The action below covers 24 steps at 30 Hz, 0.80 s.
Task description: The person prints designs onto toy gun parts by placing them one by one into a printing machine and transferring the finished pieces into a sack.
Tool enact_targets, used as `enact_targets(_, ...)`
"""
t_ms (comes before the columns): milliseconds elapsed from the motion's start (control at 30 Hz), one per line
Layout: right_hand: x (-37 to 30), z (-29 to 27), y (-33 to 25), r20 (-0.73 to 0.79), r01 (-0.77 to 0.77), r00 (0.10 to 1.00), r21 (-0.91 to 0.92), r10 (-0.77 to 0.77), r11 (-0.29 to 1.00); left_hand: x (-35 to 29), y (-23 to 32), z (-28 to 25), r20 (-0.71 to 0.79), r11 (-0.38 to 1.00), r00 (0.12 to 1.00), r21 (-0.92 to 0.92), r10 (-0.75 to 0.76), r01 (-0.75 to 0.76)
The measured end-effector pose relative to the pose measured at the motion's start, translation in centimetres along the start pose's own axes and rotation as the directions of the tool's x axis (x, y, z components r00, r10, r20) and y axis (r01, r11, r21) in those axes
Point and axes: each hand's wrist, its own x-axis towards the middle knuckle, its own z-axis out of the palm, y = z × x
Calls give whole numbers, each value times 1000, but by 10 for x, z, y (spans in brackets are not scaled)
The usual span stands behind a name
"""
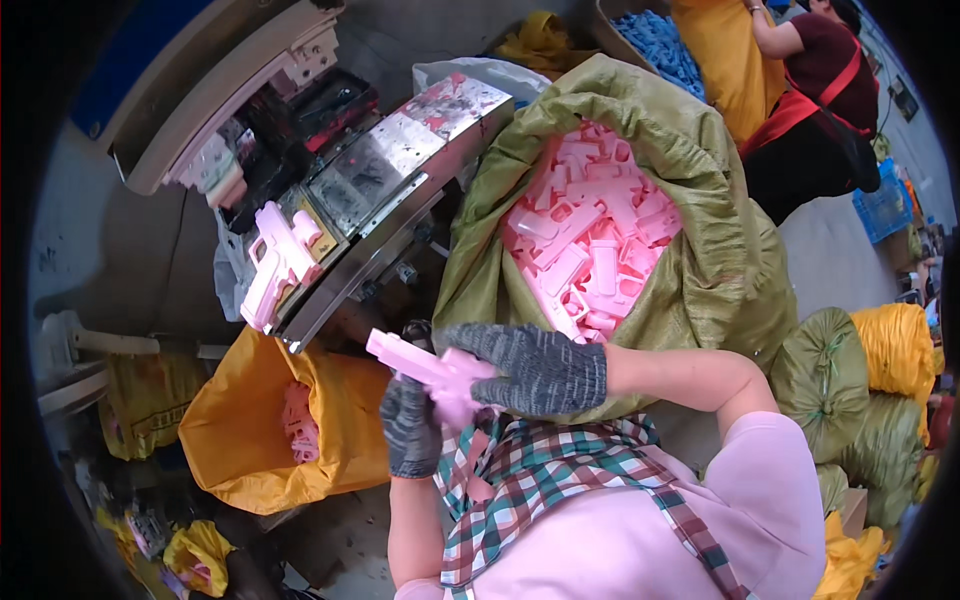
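Observation:
Both my hands wear grey knit gloves and hold one pink plastic toy-gun part [425, 370] in front of my chest. My right hand [535, 368] lies across its rear end. My left hand [410, 428] grips it from below. Just beyond my hands stands an open olive-green sack [690, 150] filled with several more pink plastic parts [590, 250]. Another pink toy-gun part [275, 262] rests on the edge of a metal machine block [400, 175] to the upper left.
An open yellow sack [240, 430] at lower left holds a few pink parts. Tied green and yellow sacks [860, 370] stand on the right. Another person in a dark top with red straps [820, 90] works at the upper right beside blue parts [660, 45].

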Motion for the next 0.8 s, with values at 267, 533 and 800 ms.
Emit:
enact_targets(267,10,1,5,222,381,924,-432,-313,818,-5,25,-13,9,976,994,192,-107,104)
enact_targets(533,17,-46,4,-90,380,907,-246,-411,892,26,76,-21,25,255,581,883,814,-395)
enact_targets(800,8,-38,-2,11,291,957,4,-291,957,100,162,-46,376,-197,767,926,519,-321)
